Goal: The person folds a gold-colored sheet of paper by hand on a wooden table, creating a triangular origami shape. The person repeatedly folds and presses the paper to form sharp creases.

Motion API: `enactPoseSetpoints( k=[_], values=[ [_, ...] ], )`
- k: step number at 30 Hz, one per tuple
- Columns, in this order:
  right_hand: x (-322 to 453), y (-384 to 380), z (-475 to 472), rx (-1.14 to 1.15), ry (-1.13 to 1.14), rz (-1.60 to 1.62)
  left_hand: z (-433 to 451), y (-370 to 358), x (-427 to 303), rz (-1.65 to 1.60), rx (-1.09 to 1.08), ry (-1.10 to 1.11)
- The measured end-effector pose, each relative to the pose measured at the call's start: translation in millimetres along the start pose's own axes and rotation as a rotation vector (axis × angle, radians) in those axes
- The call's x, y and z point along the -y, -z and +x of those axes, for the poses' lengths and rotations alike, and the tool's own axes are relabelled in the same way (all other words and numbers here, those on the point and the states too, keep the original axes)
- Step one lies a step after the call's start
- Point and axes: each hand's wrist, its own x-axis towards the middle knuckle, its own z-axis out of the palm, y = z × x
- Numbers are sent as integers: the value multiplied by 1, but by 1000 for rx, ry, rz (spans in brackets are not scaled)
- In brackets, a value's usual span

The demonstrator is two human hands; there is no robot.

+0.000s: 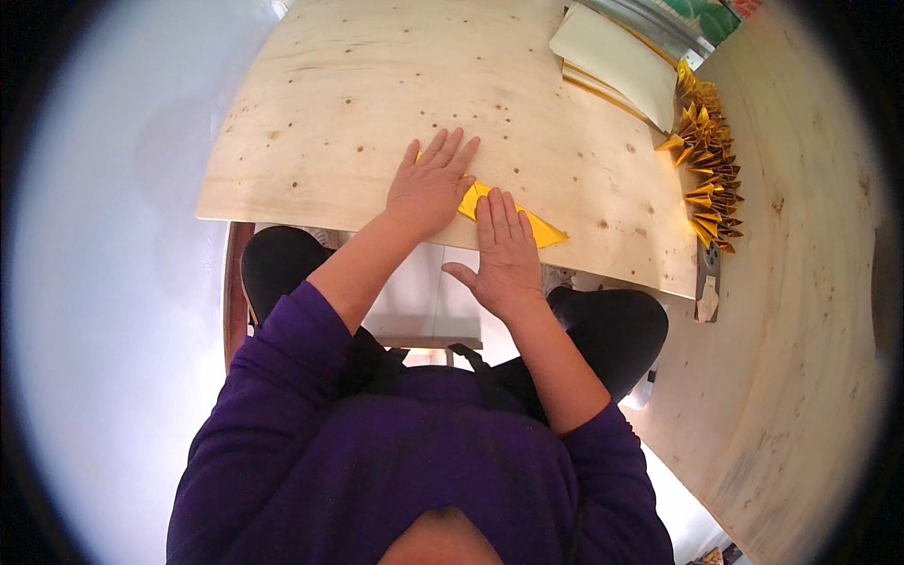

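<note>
A folded sheet of golden-yellow paper [546, 229] lies near the front edge of the wooden tabletop [325, 113], slanting down to the right to a pointed end. My left hand [432, 185] rests flat on its left part, fingers spread, and covers most of that end. Over its middle lies my right hand [507, 254], palm down, with the fingers close together and the thumb out to the left. A short stretch of the paper shows between the two hands. Neither hand is closed around anything.
At the back right lies a stack of pale-backed sheets [614, 60] with golden edges. Beside it, a long row of folded gold paper pieces [706, 162] runs along the right edge. A power strip [708, 282] sits below them, and another wooden surface [791, 318] extends at the right.
</note>
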Motion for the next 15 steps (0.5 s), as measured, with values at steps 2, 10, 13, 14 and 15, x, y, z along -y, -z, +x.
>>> enactPoseSetpoints(
  k=[2,10,13,14,15],
  values=[
    [-1,0,0,-6,0,17,0,1,6,8,-5,-10],
    [-2,-5,-1,-23,0,31,-2,5,30,83,-21,3],
    [-3,-5,0,-37,9,22,-2,0,31,74,-63,-9],
    [-2,-4,0,-21,2,18,-3,-1,31,52,-81,-13],
    [-2,-4,-1,-29,6,7,-3,-1,32,29,-115,-20]
  ],
)
